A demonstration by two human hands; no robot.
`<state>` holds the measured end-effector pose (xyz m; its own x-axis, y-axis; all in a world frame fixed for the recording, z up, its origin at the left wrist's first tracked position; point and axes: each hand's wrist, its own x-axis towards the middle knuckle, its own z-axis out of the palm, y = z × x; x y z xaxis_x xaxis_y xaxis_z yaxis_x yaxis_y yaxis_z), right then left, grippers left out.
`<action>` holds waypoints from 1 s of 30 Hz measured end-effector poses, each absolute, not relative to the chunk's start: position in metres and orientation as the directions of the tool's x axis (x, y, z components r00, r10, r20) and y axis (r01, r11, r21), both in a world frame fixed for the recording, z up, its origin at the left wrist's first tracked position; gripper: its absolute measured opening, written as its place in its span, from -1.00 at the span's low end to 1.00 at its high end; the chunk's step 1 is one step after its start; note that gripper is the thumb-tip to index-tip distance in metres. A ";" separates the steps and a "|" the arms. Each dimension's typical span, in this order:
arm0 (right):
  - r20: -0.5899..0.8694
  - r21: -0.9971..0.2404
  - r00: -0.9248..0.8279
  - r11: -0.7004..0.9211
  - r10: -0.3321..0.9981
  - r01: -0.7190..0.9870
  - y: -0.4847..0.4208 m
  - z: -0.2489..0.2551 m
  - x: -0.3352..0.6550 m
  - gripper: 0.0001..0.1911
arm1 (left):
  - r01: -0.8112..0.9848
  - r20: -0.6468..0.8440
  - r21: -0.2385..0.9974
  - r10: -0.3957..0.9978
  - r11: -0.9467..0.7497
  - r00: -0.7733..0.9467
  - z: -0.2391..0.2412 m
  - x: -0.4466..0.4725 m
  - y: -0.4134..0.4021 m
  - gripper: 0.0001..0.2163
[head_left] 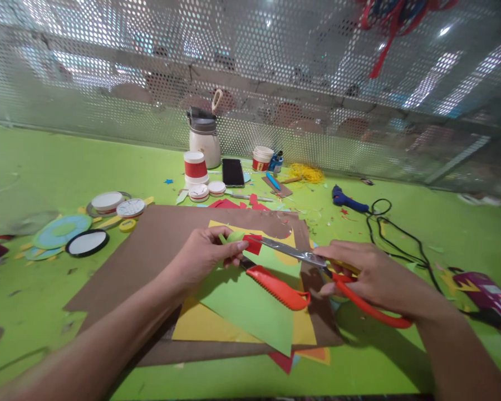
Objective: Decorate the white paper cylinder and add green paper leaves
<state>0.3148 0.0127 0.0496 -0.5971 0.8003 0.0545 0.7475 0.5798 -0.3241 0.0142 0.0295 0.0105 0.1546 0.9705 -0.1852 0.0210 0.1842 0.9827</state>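
Note:
My left hand pinches a small red paper piece together with the edge of a green paper sheet. My right hand grips the orange handles of a pair of scissors, whose metal blades point left and reach the red piece. An orange-handled utility knife lies on the green sheet between my hands. Under the green sheet lie a yellow sheet and a brown board.
On the green table sit tape rolls, paper discs, a white jar, a red-and-white cup, a black phone, a blue glue gun with a black cord, and a purple object. A perforated metal screen stands behind.

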 end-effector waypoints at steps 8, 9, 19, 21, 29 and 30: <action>0.059 -0.304 -0.621 0.606 0.782 0.735 0.013 0.050 0.314 -0.51 | 0.025 -0.170 0.986 0.973 0.168 0.155 0.012 0.014 0.029 -0.77; 0.063 -0.303 -0.621 0.608 0.781 0.734 0.012 0.050 0.314 -0.52 | 0.025 -0.173 0.985 0.973 0.171 0.151 0.012 0.014 0.029 -0.77; 0.099 -0.227 -0.500 0.509 0.860 0.830 0.025 0.043 0.319 -0.56 | -0.021 -0.229 0.972 0.962 0.235 0.150 0.007 0.014 0.030 -0.76; 0.086 -0.165 -0.422 0.431 0.902 0.887 0.032 0.037 0.317 -0.55 | -0.090 -0.252 0.960 0.957 0.266 0.147 0.005 0.016 0.030 -0.77; 0.000 -0.140 -0.421 0.417 0.907 0.898 0.040 0.007 0.288 -0.58 | -0.286 -0.271 0.911 0.954 0.297 0.127 0.010 0.020 0.029 -0.83; 0.001 -0.143 -0.449 0.444 0.894 0.885 0.041 0.006 0.288 -0.58 | -0.302 -0.267 0.907 0.955 0.294 0.128 0.011 0.020 0.029 -0.84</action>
